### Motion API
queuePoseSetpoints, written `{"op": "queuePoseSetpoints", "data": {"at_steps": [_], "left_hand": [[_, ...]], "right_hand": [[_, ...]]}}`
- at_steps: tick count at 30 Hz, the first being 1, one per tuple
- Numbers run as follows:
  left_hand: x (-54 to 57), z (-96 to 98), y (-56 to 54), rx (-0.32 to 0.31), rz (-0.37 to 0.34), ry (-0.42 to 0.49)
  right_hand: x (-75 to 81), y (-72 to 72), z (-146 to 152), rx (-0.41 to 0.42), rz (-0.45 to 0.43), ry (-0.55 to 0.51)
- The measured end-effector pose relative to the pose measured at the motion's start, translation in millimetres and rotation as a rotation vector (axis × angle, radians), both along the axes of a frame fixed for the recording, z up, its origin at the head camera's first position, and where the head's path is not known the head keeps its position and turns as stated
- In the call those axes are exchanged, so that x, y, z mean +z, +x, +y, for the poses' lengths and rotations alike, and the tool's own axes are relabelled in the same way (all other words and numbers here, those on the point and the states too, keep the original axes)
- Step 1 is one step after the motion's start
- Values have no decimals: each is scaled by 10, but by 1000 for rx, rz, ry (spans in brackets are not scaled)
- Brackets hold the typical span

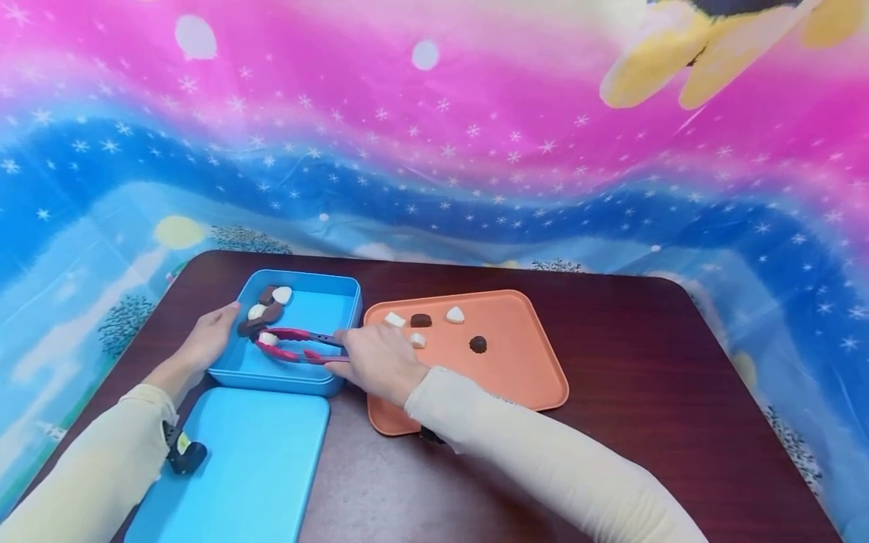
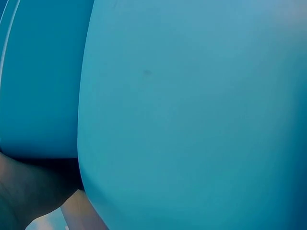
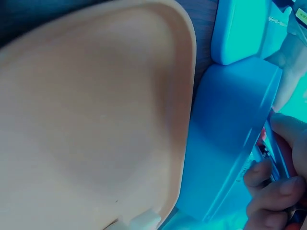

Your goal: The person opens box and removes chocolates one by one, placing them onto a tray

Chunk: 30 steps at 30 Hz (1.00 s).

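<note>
The small, white, blocky piece (image 1: pixel 268 339) sat between the red tips of the dark-handled tongs (image 1: pixel 317 337), inside the open light-blue plastic box (image 1: pixel 271 383). I judged it light, firm and perhaps slippery (too hard a squeeze might shoot it loose), best pinched across its middle. The right hand (image 1: pixel 382 360) had its fingers curled round the tongs; the left hand (image 1: pixel 207 339) touched the box's left wall, its finger curl impossible for me to tell. Beside the box lay an orange tray (image 1: pixel 485 381).
</note>
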<state>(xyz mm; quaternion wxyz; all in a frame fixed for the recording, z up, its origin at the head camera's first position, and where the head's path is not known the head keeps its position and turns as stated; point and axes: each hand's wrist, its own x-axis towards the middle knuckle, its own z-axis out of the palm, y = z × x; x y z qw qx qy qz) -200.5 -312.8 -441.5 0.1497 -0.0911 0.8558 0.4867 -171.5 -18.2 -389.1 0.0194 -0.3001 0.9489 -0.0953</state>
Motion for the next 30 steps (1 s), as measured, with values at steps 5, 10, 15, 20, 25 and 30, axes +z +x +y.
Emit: {"op": "queuePoseSetpoints", "data": {"at_steps": [5, 10, 15, 20, 25, 30], "left_hand": [[-19, -5, 7, 1, -12, 2], [-13, 1, 12, -7, -2, 5], [4, -5, 22, -13, 7, 5], [0, -22, 39, -30, 7, 15], [7, -34, 37, -33, 7, 20], [20, -21, 22, -33, 3, 17]], "right_hand": [[14, 65, 95, 9, 22, -45], [40, 138, 228, -33, 22, -75], [50, 173, 361, -56, -5, -133], [65, 211, 502, -73, -46, -172], [85, 264, 642, -95, -62, -209], [79, 323, 778, -96, -16, -227]]}}
